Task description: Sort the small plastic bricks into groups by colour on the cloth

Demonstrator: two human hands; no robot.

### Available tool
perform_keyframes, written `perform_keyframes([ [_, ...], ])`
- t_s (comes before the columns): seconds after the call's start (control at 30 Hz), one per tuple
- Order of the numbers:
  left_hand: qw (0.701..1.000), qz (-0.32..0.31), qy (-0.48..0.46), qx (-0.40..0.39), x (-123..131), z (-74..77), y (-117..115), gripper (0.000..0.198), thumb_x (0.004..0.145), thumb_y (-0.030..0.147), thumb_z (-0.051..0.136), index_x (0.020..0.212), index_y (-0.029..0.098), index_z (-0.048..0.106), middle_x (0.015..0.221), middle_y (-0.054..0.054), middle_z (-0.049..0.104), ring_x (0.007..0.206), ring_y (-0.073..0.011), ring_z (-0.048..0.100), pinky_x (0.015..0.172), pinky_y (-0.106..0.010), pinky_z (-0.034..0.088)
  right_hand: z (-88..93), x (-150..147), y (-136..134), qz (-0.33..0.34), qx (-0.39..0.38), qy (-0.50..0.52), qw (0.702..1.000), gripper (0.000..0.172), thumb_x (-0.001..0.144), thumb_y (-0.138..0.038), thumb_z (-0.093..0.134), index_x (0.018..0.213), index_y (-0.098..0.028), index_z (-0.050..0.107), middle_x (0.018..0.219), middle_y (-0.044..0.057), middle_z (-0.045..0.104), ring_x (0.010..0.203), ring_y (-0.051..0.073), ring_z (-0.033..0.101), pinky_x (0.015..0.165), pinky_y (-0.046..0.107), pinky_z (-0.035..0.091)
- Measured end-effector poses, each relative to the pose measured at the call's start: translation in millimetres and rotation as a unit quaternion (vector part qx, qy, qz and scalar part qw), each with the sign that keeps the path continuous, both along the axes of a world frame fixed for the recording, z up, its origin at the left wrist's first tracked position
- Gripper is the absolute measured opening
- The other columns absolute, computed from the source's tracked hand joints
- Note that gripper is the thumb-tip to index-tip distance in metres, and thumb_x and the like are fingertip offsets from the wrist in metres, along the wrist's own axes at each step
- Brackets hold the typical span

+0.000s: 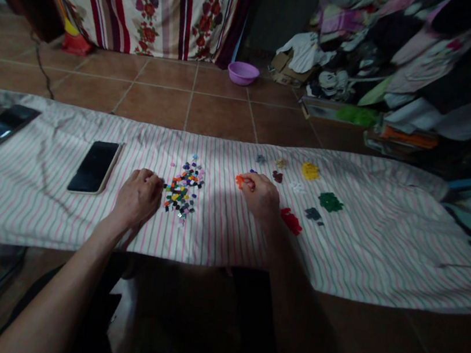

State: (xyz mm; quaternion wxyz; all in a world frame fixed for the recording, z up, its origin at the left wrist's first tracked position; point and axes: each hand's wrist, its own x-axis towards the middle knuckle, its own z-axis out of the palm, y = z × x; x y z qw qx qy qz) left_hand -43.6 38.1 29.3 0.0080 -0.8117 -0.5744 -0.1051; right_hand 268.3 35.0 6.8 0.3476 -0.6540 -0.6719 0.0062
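A mixed pile of small colourful pieces [181, 189], like tiny tiles or beads, lies in the middle of the striped cloth. Just left of it my left hand [140, 195] rests on the cloth with its fingers curled in; what they hold, if anything, is hidden. My right hand [261, 196] pinches with thumb and forefinger at a small orange heap [239, 181]; whatever is between the fingertips cannot be made out. Around this hand are single-colour heaps: red [291, 221], dark grey [313, 214], green [330, 201], yellow [310, 171], white [296, 186] and brown [277, 176].
Two phones, one black-screened [95, 167] and one at the far left [2, 126], lie on the striped cloth [384, 244]. Beyond the cloth, a purple basin [243, 73] stands on the tiled floor. Clothes and boxes [292, 67] are piled at the back right.
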Motion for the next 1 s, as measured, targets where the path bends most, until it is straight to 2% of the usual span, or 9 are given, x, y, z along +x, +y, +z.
perform_keyframes([
  [0.1,1.000,-0.007,-0.002,-0.009,-1.5,1.1,0.1,0.025,0.092,0.030,0.042,0.096,0.019,0.065,0.106,-0.013,0.063,0.099,-0.0278,0.056,0.084,-0.040,0.049,5.0,-12.0,-0.8,0.029,0.003,0.014,0.999,0.016,0.084,-0.018,0.054,0.086,-0.019,0.070,0.081,0.007,0.067,0.074,0.021,0.061,0.075,0.032,0.049],
  [0.27,0.999,-0.020,-0.016,-0.023,-5.4,0.4,2.1,0.025,0.091,0.032,0.044,0.097,0.019,0.065,0.106,-0.013,0.062,0.102,-0.0280,0.054,0.090,-0.041,0.048,9.0,-39.7,-3.9,0.120,-0.016,0.027,0.992,0.017,0.090,-0.020,0.053,0.086,-0.019,0.070,0.085,0.008,0.067,0.079,0.021,0.061,0.078,0.033,0.048],
  [0.5,0.999,-0.024,-0.025,-0.023,-7.6,-1.0,4.5,0.022,0.090,0.031,0.047,0.096,0.020,0.065,0.106,-0.011,0.061,0.101,-0.0265,0.054,0.090,-0.040,0.049,3.9,-79.3,-7.0,0.224,-0.042,0.027,0.973,0.013,0.090,-0.017,0.060,0.089,-0.019,0.072,0.087,0.006,0.067,0.083,0.018,0.062,0.077,0.029,0.047],
  [0.7,0.999,-0.021,-0.020,-0.034,-6.6,1.1,4.0,0.023,0.091,0.031,0.046,0.098,0.020,0.065,0.106,-0.010,0.061,0.101,-0.0263,0.054,0.088,-0.040,0.048,-4.5,-104.5,-6.6,0.278,-0.018,0.002,0.960,0.013,0.092,-0.017,0.061,0.090,-0.018,0.074,0.088,0.006,0.066,0.084,0.017,0.060,0.079,0.030,0.047],
  [1.0,0.999,-0.023,-0.027,-0.017,-6.8,-3.5,3.9,0.022,0.091,0.029,0.047,0.098,0.019,0.064,0.104,-0.011,0.061,0.101,-0.0268,0.054,0.087,-0.039,0.048,5.5,-127.1,-15.3,0.330,-0.029,-0.050,0.942,0.014,0.095,-0.019,0.059,0.093,-0.020,0.073,0.091,0.005,0.060,0.091,0.017,0.054,0.078,0.027,0.043],
])
